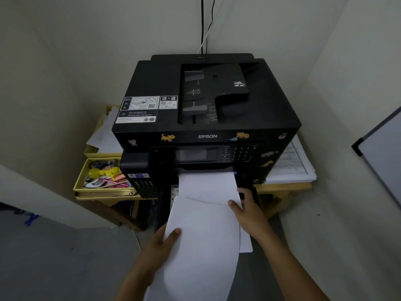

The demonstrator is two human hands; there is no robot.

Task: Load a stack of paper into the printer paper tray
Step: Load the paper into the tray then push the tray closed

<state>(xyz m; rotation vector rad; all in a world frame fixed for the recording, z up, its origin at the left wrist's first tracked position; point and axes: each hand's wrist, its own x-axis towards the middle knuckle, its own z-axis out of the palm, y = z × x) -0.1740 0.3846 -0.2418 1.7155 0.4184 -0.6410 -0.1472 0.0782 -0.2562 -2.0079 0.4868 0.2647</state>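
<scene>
1. Left hand [161, 242], low and centre in the frame, closed on the left edge of a white stack of paper sheets [201, 240]: thumb lying on top, fingers hidden beneath.
2. Right hand [247, 210], right of centre, loosely open, thumb pressed on the top sheet near its right edge, fingers reaching past that edge toward the black pull-out paper tray [253, 192]; whether they grip the tray or only rest on it cannot be told.
3. Stack lying lengthwise from the bottom centre of the frame up to the front opening of the machine, far end entering the slot, upper sheets bowed and slightly fanned from those below.
4. Tray mostly covered by the paper, showing only as dark strips on either side, just below the front face.
5. Above, filling the middle of the frame: a large black Epson multifunction printer [206, 101] with cat stickers along its front band and white label stickers on the lid's left.
6. Left of centre: a yellow open drawer-tray of small colourful stationery [104, 177], touching the machine's ink-tank side.
7. Right of centre: a pile of printed white documents [293, 164] on a pale wooden table [284, 187], beside the machine.
8. Top centre: black and white cables [204, 22] running up a cream wall.
</scene>
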